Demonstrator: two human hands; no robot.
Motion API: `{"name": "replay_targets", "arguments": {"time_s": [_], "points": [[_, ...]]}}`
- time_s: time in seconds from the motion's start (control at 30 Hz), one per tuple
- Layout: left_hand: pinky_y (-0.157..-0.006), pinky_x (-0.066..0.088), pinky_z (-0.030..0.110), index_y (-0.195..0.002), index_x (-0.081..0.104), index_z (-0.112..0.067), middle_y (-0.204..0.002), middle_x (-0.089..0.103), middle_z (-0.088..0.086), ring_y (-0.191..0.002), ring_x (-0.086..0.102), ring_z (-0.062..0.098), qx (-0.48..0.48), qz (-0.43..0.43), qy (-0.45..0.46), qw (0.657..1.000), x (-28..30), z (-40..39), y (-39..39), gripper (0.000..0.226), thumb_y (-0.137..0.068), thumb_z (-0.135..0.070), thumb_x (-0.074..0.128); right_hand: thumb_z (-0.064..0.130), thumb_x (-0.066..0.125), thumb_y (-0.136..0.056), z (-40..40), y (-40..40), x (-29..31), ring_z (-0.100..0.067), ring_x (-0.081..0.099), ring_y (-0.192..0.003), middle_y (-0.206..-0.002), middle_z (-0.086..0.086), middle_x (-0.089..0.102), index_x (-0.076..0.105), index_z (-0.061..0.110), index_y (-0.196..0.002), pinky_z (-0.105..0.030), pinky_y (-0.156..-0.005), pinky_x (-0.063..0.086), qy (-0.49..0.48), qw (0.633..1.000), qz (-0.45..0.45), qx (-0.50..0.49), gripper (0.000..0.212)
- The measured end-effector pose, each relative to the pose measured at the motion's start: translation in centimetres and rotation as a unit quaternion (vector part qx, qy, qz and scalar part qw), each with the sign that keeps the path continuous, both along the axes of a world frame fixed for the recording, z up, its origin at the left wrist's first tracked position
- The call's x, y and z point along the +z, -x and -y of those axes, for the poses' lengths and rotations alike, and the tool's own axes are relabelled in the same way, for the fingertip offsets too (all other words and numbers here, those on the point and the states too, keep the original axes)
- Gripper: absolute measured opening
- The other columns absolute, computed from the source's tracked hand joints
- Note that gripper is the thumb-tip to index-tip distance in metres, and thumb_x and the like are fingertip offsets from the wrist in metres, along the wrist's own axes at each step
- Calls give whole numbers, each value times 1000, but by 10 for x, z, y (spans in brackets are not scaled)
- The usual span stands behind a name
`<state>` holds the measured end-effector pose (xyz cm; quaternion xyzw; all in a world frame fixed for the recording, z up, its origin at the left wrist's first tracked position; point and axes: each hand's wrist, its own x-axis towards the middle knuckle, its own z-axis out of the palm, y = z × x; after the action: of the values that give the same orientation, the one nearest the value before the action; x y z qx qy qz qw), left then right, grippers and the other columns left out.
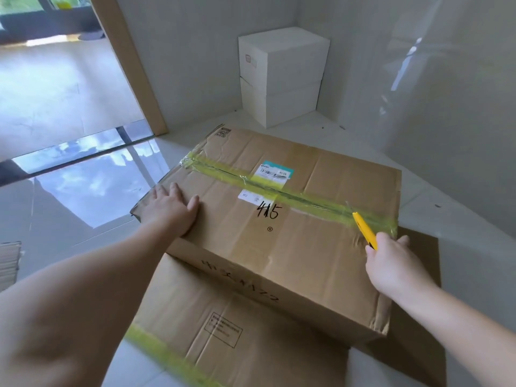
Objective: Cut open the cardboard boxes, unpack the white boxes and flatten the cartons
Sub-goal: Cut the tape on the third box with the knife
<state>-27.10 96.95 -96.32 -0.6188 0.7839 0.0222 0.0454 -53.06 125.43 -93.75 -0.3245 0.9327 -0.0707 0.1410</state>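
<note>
A large sealed cardboard box marked "415" stands on the floor in front of me, its top seam covered by yellow-green tape. My left hand lies flat on the box's near-left corner. My right hand grips a yellow utility knife, whose tip touches the tape near the box's right end. Two white boxes are stacked in the far corner against the wall.
A flattened carton with yellow-green tape lies on the floor under and in front of the box. White walls close off the back and right. A doorway with a wooden frame opens at the left. The floor tiles are glossy.
</note>
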Motion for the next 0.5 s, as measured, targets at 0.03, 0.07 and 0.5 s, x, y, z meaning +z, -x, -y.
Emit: {"name": "replay_targets", "arguments": {"time_s": [0.03, 0.07, 0.5], "points": [[-111, 21, 56, -145, 27, -15, -152, 25, 17, -141, 21, 34, 0, -2, 7, 1000, -1, 1, -3, 76, -89, -66, 18, 25, 37, -100, 2, 2, 0, -30, 48, -69, -107, -22, 49, 44, 8, -98, -32, -63, 35, -3, 1000, 3, 3, 18], [-110, 22, 55, -143, 29, -15, -150, 28, 17, -139, 23, 34, -7, 0, 12, 1000, -1, 2, -3, 75, -89, -65, 19, 25, 37, -100, 5, 4, 0, -29, 48, -70, -99, -17, 52, 42, 10, -94, -32, -63, 36, -8, 1000, 4, 11, 17], [-98, 34, 44, -144, 26, -17, -136, 40, 17, -126, 36, 35, 125, -18, 16, 992, 1, -10, -53, 77, -86, -68, 27, 21, 40, -100, 86, 45, 1, -36, 48, -76, -91, -21, 56, 40, 9, -88, -37, -63, 36, 101, 989, -47, 93, 16]]}}
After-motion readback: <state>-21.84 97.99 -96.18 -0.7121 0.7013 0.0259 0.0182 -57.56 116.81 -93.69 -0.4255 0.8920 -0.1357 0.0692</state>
